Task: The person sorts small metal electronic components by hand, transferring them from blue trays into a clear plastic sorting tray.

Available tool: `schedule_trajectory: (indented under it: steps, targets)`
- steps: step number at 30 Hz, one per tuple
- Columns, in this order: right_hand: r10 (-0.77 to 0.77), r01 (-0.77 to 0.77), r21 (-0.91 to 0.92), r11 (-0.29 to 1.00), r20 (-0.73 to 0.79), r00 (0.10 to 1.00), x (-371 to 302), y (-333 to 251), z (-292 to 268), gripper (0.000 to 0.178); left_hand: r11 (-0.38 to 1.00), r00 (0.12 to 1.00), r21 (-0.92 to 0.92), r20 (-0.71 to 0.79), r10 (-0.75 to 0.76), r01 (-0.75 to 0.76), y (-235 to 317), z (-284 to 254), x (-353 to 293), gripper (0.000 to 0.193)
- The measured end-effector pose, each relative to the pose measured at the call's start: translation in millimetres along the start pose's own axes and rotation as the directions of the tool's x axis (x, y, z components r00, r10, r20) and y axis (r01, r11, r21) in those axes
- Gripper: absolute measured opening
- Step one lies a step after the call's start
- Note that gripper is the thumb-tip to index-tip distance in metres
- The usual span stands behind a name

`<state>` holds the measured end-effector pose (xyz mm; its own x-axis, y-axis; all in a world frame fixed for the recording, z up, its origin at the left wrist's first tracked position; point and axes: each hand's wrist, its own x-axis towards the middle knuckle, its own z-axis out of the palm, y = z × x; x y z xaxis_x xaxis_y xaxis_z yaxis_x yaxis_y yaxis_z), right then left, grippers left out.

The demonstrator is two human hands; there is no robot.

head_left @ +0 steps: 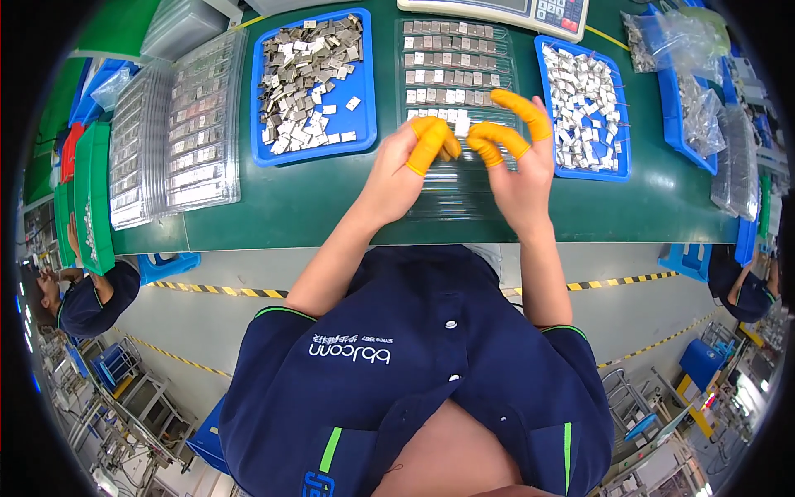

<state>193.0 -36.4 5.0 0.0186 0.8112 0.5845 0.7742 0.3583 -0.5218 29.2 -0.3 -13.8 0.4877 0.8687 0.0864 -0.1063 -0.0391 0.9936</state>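
Yellow finger cots cover several fingertips of both my hands. My left hand (403,168) is closed, its fingers pinched together at a small white rectangular part (462,123). On the other side of that part, my right hand (522,164) pinches with thumb and finger while another finger stays raised. Both sets of fingertips meet at the part, and its lower end is hidden between them. Under and beyond my hands lies a clear plastic tray (401,62) with rows of small silver and white metal pieces (447,77). Its nearer rows show bare ridged plastic.
Left of the clear tray, a blue tray (361,124) holds loose metal pieces. A blue tray (623,157) of white parts lies right. Filled clear trays (203,124) are stacked far left, near a green bin (98,199). A scale (497,10) stands behind. Bagged parts (700,108) lie far right.
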Motion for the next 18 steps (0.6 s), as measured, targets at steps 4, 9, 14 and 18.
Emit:
schedule_trajectory:
  steps: [4,9,14,18]
  targets:
    - [0.032,-0.008,-0.265,0.964,0.088,0.996,2.6,31.1,1.0,0.014,0.997,0.973,0.053,-0.218,0.074,-0.064,12.1,-19.4,-5.4,0.030]
    - [0.022,0.054,-0.348,0.936,0.210,0.977,3.6,37.7,1.4,0.013,0.969,0.925,0.248,-0.366,0.104,-0.011,15.6,-53.4,-16.3,0.028]
    - [0.059,-0.022,-0.199,0.980,0.179,0.982,5.3,43.9,-4.9,0.016,0.795,0.851,0.561,-0.512,0.116,0.229,12.7,-75.0,-11.9,0.014]
    - [0.237,-0.234,-0.235,0.943,-0.017,0.971,1.1,77.2,-31.5,0.022,0.506,0.915,0.826,-0.372,0.159,0.248,22.4,-83.4,3.1,0.025]
